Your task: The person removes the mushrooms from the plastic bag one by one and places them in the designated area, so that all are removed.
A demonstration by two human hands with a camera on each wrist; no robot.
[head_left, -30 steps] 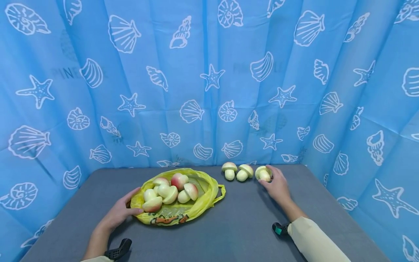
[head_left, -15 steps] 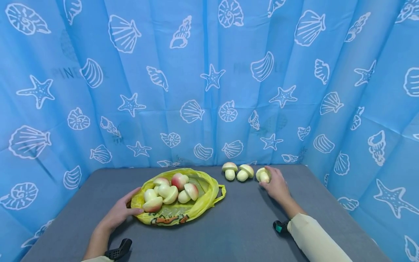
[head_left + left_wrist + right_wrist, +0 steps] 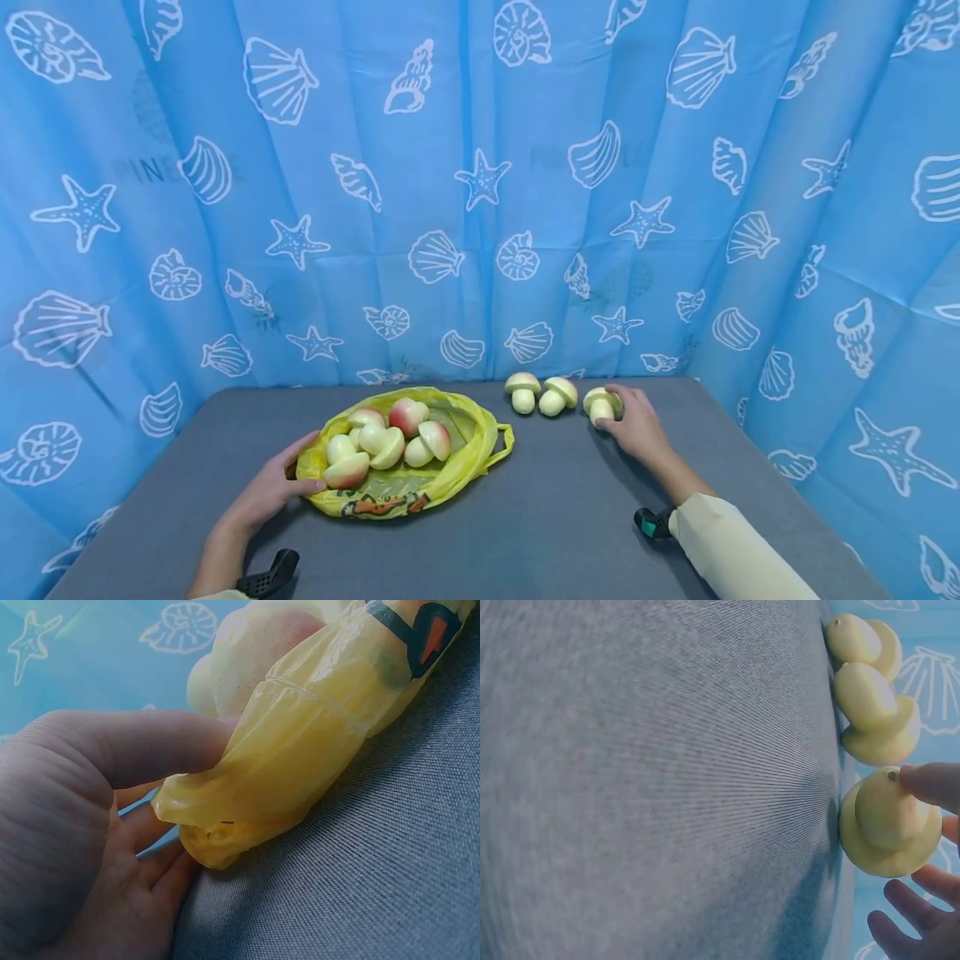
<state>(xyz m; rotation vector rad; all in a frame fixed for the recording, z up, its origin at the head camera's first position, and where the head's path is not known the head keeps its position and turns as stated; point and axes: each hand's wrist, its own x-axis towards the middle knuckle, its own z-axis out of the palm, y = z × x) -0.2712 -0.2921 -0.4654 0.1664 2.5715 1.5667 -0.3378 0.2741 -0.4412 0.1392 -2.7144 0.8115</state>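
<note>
In the head view, my left hand holds the left rim of a yellow plastic bag. The left wrist view shows the thumb inside the bag's edge and the other fingers behind it. Several toy mushrooms with cream stems and reddish caps lie in the open bag. At the back right, my right hand pinches another toy mushroom, thumb on the stem end and fingers by the cap. Up close in the right wrist view, that mushroom has its stem toward the camera.
Two more toy mushrooms, one and another, stand side by side near the table's back edge, left of the right hand. Grey cloth covers the table. A blue shell-print curtain hangs behind it.
The mushroom at my right hand has tilted, its stem now pointing lower toward the front, and the hand has shifted slightly nearer. The left hand and bag stay as they were.
</note>
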